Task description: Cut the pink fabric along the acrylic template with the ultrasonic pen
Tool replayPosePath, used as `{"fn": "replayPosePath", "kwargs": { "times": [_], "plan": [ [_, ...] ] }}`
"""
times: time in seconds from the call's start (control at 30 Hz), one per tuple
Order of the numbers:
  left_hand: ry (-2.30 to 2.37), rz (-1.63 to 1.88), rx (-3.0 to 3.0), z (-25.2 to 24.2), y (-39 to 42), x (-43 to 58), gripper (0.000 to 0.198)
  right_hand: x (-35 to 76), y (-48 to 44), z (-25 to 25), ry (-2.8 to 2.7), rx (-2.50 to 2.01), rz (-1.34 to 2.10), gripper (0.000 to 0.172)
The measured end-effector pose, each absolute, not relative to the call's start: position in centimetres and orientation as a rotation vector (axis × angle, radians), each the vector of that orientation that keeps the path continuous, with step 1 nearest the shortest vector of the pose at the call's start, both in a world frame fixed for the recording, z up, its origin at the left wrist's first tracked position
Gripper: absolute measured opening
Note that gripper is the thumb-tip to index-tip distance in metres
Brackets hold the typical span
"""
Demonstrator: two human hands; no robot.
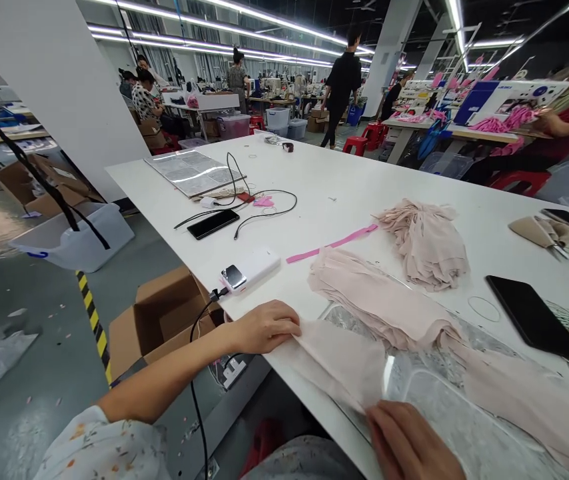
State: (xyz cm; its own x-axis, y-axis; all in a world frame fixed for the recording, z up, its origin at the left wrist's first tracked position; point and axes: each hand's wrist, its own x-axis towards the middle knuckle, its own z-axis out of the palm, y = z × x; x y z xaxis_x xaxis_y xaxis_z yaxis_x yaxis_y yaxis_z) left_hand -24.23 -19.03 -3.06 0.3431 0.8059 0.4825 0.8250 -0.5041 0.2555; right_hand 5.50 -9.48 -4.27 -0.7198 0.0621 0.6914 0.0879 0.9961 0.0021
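Note:
Near the table's front edge, my left hand (pixel 267 327) pinches one corner of a pale pink fabric piece (pixel 342 360). My right hand (pixel 409 440) grips the same piece by its near edge, low in the view. The piece lies spread between both hands, partly over a clear plastic sheet (pixel 434 383). Just beyond it rests a stack of pale pink fabric pieces (pixel 379 293), with more pale pink fabric (pixel 529 393) stretching off to the right. Farther back sits a gathered bundle of the same cloth (pixel 427 243).
A white power bank (pixel 252 270) with a cable stands left of my left hand. Phones (pixel 213 224) lie on the white table (pixel 309 193), beside a pink strip (pixel 332 245). An open cardboard box (pixel 159 320) is below the left edge. Several people work at sewing machines (pixel 504 100) behind.

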Motion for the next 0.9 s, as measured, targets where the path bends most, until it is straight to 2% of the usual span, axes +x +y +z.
{"fn": "replayPosePath", "kwargs": {
  "times": [0.17, 0.4, 0.7, 0.9],
  "plan": [
    [-1.413, -0.844, -2.611, -2.9, -16.7, -22.6, 0.015, 8.3, -6.5, -2.4, -2.407, -0.181, -0.147, 0.014],
    [-1.281, -0.863, -2.621, -1.5, -15.7, -21.5, 0.017, 9.8, -6.5, -1.4, -2.457, -0.305, 0.072, 0.018],
    [-1.309, -0.688, -2.656, -0.7, -18.2, -21.1, 0.016, 10.0, -6.5, -2.2, -2.425, -0.278, 0.08, 0.026],
    [-1.351, -0.87, -2.686, 0.3, -18.0, -21.0, 0.017, 9.7, -6.5, -2.5, -2.433, -0.361, 0.002, 0.025]
  ]
}}
